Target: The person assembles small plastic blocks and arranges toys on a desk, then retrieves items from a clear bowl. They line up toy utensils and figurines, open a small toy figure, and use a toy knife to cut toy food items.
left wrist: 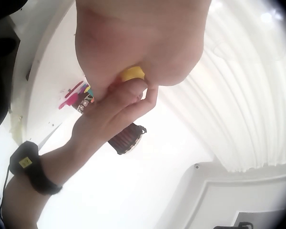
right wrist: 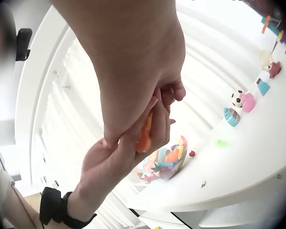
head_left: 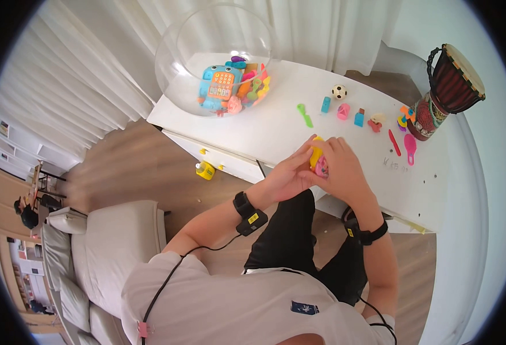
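Observation:
Both hands meet over the front edge of the white table, holding a small yellow and pink toy (head_left: pixel 320 161) between them. The left hand (head_left: pixel 287 177) curls its fingers round the toy's left side. From the right, the right hand (head_left: pixel 345 172) grips it with bent fingers. In the left wrist view a yellow part (left wrist: pixel 133 73) shows between the left hand (left wrist: pixel 143 38) and the right hand (left wrist: pixel 109 114). An orange part (right wrist: pixel 144 136) shows between the hands in the right wrist view. Fingers hide much of the toy.
A clear round bowl (head_left: pixel 169 86) of toys stands at the table's back left. Across the table lie a green toy knife (head_left: pixel 305 115), a small football (head_left: pixel 339 92), a blue piece (head_left: pixel 326 104) and a pink brush (head_left: pixel 410 149). A drum (head_left: pixel 454 80) stands at the right. A yellow bottle (head_left: pixel 205 170) is beside the drawers.

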Available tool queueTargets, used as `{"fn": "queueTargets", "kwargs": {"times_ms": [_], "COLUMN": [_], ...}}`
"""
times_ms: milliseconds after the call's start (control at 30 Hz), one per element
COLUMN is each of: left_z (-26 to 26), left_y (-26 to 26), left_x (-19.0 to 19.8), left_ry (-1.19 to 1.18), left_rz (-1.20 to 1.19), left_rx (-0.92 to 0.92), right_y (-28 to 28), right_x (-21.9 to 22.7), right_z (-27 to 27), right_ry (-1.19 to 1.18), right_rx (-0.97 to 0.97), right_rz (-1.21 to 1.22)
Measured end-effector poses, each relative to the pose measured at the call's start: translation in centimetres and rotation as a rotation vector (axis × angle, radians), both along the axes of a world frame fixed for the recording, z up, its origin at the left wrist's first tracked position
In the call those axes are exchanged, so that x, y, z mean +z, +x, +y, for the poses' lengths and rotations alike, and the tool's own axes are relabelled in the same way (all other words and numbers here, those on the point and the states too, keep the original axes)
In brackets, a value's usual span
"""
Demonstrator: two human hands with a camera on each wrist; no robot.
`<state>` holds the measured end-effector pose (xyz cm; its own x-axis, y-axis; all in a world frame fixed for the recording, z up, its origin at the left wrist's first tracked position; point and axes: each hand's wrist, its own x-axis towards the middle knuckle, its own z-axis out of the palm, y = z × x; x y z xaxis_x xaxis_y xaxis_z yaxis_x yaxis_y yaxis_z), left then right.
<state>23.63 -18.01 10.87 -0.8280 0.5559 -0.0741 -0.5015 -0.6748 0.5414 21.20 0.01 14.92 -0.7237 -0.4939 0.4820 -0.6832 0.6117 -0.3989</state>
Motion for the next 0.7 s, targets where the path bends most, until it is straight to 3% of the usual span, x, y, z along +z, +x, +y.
{"fn": "queueTargets", "kwargs": {"times_ms": [67, 133, 300, 433, 467, 567, 633, 700], "left_z": [0.3, 0.4, 0.4, -0.9, -1.8, -6.8, -10.7, -14.4], "left_y": [1.3, 2.2, 2.8, 2.2, 1.4, -3.8, -6.6, -10.5], "left_x": [0.5, 0.4, 1.1, 3.8, 5.0, 10.0, 15.5, 17.9], "left_ry": [0.072, 0.024, -0.119, -0.152, -0.227, -0.432, -0.862, -1.113], "left_rz": [-0.081, 0.075, 0.123, 0.090, 0.175, 0.459, 0.687, 0.806], "left_rx": [0.037, -0.008, -0.055, -0.027, 0.023, 0.253, 0.430, 0.478], "right_y": [0.6, 1.2, 2.5, 2.8, 2.7, 1.1, -0.6, -2.2], "right_x": [-0.4, -0.4, 0.7, 2.4, 2.4, -0.7, -4.5, -8.3], "right_z": [0.5, 0.8, 1.5, 2.8, 3.6, 8.2, 12.4, 16.5], "right_ry": [0.064, 0.073, 0.159, -0.091, -0.196, -0.281, -0.279, -0.259], "right_rx": [0.092, 0.099, 0.126, 0.156, 0.172, -0.067, -0.274, -0.467], "right_rz": [-0.129, -0.113, -0.109, -0.067, -0.102, -0.188, -0.295, -0.380]}}
